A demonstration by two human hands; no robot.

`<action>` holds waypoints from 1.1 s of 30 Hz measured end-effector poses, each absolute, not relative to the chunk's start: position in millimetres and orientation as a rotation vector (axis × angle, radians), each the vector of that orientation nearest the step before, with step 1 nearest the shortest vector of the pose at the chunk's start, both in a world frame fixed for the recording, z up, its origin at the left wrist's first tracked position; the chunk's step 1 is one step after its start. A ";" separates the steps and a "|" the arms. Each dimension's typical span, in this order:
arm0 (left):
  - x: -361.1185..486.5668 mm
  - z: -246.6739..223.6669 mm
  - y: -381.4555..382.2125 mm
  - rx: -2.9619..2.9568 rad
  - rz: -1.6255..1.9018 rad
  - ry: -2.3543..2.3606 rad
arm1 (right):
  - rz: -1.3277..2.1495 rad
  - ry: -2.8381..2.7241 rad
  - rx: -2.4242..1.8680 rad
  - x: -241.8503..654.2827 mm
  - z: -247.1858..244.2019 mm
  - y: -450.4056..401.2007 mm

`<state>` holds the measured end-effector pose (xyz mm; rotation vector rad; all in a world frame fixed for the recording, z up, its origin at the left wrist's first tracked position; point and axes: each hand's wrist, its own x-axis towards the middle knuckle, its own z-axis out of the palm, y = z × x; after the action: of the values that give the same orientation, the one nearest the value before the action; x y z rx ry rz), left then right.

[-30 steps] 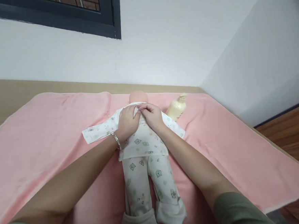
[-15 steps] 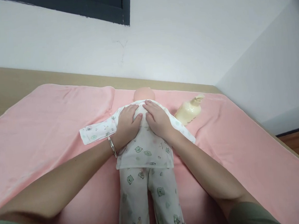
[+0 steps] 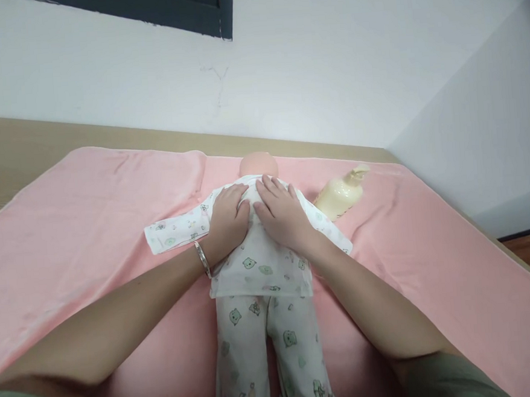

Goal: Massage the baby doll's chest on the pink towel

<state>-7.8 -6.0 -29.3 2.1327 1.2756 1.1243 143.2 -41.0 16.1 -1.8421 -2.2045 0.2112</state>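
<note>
A baby doll (image 3: 259,164) lies on a pink blanket (image 3: 88,211), its bald head away from me. It wears a white printed top (image 3: 261,277) and matching trousers (image 3: 243,345), with the sleeves spread to both sides. My left hand (image 3: 228,219) rests flat on the left side of the upper torso, a silver bangle at the wrist. On the right side of the torso lies my right hand (image 3: 284,215), palm down with fingers stretched toward the head. Both thumbs point inward, a small gap between them. The doll's feet are mostly out of view.
A pale yellow pump bottle (image 3: 340,196) lies tilted on the blanket, right of the doll. Beyond the blanket runs a wooden edge (image 3: 151,131) against a white wall (image 3: 310,68). A dark frame (image 3: 188,13) is on the wall.
My right hand's fingers are spread slightly more, and its thumb has moved a little inward. My left hand stays nearly in place. The whole view has shifted slightly.
</note>
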 end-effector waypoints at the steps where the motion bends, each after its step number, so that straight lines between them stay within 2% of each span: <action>1: -8.0 -29.9 -6.4 2.135 1.110 1.287 | 0.198 -2.161 -1.906 142.6 17.4 -41.8; 5: -8.5 -31.2 -6.2 2.130 1.094 1.292 | 0.049 -2.127 -2.050 129.4 18.9 -65.0; 9: -8.2 -31.4 -4.8 2.127 1.110 1.309 | -0.155 -2.293 -1.849 120.7 15.5 -84.8; 12: -8.0 -34.1 -4.0 2.154 1.105 1.355 | -0.067 -2.368 -1.707 126.1 14.1 -76.5; 17: -9.0 -37.8 -1.9 2.235 1.027 1.367 | 0.180 -2.232 -1.902 135.1 14.2 -55.3; 29: -7.0 -8.0 -19.6 2.609 0.763 1.332 | 0.253 -1.879 -1.974 150.1 5.5 -29.9; 33: -6.9 -8.3 -32.1 2.648 0.785 1.271 | 0.186 -1.918 -1.938 154.5 2.5 -24.3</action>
<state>-6.9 -32.1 -8.3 2.6482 1.2711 0.7849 154.5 -24.3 2.5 -1.9375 -1.9184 0.1856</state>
